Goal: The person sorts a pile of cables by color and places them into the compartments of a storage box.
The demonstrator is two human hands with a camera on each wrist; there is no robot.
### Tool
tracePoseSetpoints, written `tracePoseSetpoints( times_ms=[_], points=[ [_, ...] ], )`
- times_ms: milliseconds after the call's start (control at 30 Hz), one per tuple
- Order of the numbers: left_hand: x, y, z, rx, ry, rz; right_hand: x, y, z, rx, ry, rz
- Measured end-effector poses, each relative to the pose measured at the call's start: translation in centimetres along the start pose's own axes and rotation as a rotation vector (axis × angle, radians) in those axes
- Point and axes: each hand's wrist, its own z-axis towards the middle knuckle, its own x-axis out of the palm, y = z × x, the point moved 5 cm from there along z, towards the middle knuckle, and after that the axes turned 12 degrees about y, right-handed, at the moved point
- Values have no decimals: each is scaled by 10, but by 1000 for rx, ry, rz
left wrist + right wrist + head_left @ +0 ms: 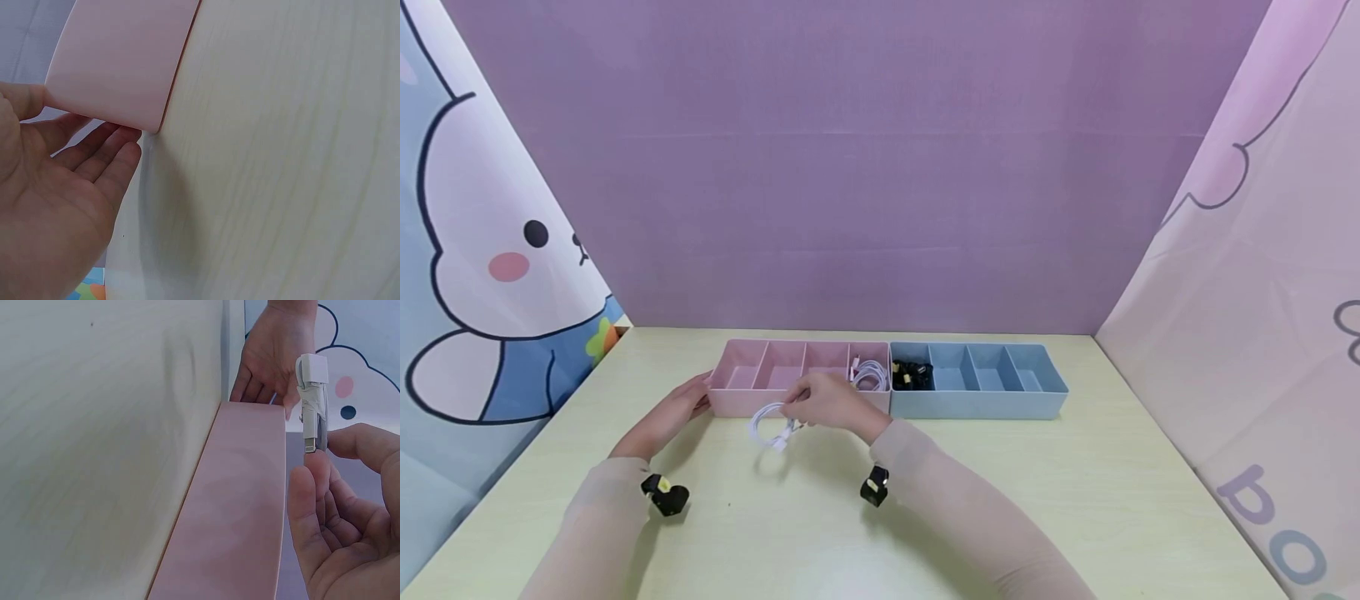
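In the head view my right hand (829,403) pinches a coiled white charging cable (767,434) in front of the pink divided box (741,405). The right wrist view shows the cable's white plug block and Lightning-type connector (310,445) above my fingertips. My left hand (672,418) is at the left end of the pink box, its fingers (125,164) loosely bent and touching the end wall, the thumb at the upper rim. Another coiled white cable (870,376) lies in the pink box's rightmost compartment; the other pink compartments look bare inside.
A blue divided box (977,406) stands end to end with the pink one, black cable-like items (912,376) in its leftmost compartment. Both boxes stand toward the back of the pale wooden table (775,533). A purple backdrop (880,167) rises behind, with printed cloths at both sides.
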Motion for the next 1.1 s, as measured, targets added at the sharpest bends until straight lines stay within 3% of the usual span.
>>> tracePoseSetpoints(
  times_ms=[500,1100],
  points=[
    [-2,1,-1,5,0,-11,-38,-29,-18,48,-61,-68],
    [0,-1,-2,-5,5,-14,-84,-46,-40,102,-87,26]
  ],
)
